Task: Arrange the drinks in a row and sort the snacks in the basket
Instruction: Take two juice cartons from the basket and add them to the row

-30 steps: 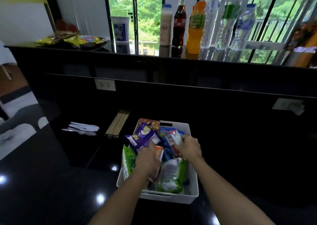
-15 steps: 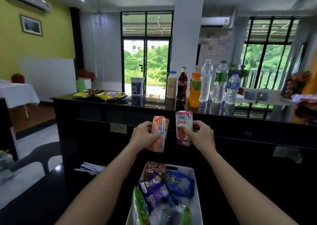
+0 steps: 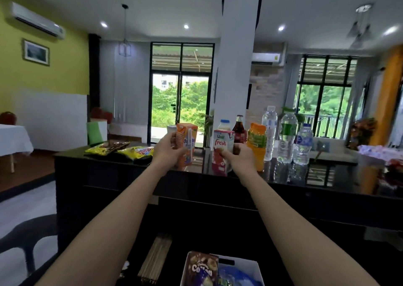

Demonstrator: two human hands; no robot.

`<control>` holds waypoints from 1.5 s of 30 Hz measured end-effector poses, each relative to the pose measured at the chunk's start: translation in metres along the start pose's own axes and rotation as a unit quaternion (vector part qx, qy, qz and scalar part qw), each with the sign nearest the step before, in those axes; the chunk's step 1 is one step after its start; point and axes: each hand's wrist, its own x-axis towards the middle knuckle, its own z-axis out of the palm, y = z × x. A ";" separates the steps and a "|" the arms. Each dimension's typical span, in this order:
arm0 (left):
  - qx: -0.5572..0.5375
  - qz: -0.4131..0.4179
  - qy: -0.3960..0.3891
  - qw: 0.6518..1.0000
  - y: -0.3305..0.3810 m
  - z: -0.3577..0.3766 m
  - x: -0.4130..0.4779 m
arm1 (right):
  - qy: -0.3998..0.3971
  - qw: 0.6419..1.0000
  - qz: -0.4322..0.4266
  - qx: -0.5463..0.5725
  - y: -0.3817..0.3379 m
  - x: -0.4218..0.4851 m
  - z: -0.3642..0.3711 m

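Gripping the orange carton (image 3: 187, 142) in the left hand (image 3: 166, 153), the red carton (image 3: 222, 152) in the right hand (image 3: 241, 158), both at the counter (image 3: 349, 177) edge beside the bottles (image 3: 286, 141); set upright in line; loosen only once steady.

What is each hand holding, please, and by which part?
The left hand grips the orange carton by its left side; the right hand grips the red-and-white carton low on its right side.
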 end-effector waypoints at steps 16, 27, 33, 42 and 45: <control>-0.038 -0.037 -0.084 0.995 -0.085 0.011 0.093 | -0.003 0.997 0.072 0.036 0.025 0.058 0.074; 0.022 -0.016 -0.096 0.995 -0.105 0.041 0.133 | 0.031 0.997 0.056 -0.042 0.035 0.082 0.086; 0.093 -0.010 -0.002 0.996 -0.115 0.058 0.136 | 0.029 0.996 0.063 -0.047 0.044 0.097 0.093; 0.219 -0.053 -0.017 0.974 -0.125 0.090 0.176 | 0.023 0.997 0.046 -0.060 0.064 0.146 0.112; 0.243 -0.061 -0.067 0.966 -0.137 0.099 0.195 | 0.024 0.996 0.055 -0.070 0.070 0.168 0.117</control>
